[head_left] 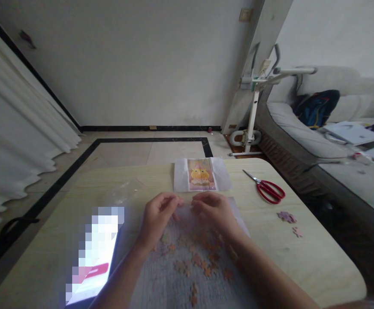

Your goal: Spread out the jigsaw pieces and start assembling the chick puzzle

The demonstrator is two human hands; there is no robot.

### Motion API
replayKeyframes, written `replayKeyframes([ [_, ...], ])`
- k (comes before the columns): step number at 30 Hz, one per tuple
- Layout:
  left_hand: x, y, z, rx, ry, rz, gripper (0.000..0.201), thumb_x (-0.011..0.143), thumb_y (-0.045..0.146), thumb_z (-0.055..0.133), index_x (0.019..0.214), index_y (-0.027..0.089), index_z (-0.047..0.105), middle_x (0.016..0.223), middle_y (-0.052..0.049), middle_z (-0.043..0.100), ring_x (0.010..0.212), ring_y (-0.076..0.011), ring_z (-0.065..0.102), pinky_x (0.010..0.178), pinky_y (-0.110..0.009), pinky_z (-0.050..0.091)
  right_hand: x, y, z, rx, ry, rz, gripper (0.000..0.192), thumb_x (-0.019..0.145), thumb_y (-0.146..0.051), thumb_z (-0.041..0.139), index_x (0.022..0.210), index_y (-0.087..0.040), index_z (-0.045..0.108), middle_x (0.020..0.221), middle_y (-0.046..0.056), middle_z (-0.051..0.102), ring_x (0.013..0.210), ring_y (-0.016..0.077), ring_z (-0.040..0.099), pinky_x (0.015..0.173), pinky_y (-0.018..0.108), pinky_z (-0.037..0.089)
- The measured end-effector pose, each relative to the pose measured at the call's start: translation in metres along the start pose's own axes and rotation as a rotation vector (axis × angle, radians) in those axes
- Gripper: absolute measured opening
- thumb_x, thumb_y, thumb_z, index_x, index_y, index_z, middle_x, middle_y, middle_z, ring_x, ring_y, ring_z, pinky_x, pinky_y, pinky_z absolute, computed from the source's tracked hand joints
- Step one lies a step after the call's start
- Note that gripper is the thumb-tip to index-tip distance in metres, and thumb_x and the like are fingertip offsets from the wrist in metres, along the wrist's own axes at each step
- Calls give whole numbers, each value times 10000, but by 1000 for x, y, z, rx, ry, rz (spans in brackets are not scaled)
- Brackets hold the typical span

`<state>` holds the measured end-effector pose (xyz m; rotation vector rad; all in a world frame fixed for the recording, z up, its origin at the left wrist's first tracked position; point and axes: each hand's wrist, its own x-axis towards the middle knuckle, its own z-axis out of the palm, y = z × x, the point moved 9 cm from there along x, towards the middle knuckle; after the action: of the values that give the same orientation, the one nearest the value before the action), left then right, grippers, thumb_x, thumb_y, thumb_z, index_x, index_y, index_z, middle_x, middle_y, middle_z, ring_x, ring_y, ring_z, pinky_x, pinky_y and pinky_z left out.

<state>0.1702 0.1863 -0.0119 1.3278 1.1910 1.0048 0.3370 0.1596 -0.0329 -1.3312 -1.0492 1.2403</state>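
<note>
Both hands work at the far edge of a pale puzzle sheet [187, 274] lying on the light wood desk [318, 257]. Left hand [157, 216] has fingers curled in, narrow, tips meeting near the sheet's top edge; can't tell if it pinches a piece, too blurred. Right hand [213, 211] lies palm down, fingers bent, touching the sheet; whether it grips anything can't be told either. The two hands sit just beside each other, fingertips near. Loose orange-pink puzzle pieces [203, 259] scatter on the sheet at 6 o'clock of the hands. Reference picture [202, 174] with a yellow cartoon figure lies at 12 o'clock, just beyond the fingers. Red-handled scissors [267, 188] at 2 o'clock, well apart. A few stray pinkish pieces [287, 217] at 3 o'clock. Clear plastic bag [125, 191] at 10 o'clock. Lit tablet screen [93, 257] at 8 o'clock, pixelated.
</note>
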Motion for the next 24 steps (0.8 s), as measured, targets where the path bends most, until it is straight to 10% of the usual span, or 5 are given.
replayKeyframes([
  [24,-2,-5,15,-123,-103,-54,222,788,330,665,829,116,706,814,-97,743,711,-170,692,633,-233,530,-3,-10,-3,-158,12,-77,173,747,-339,706,791,-175,737,690,18,702,601,135,612,537,233,464],
])
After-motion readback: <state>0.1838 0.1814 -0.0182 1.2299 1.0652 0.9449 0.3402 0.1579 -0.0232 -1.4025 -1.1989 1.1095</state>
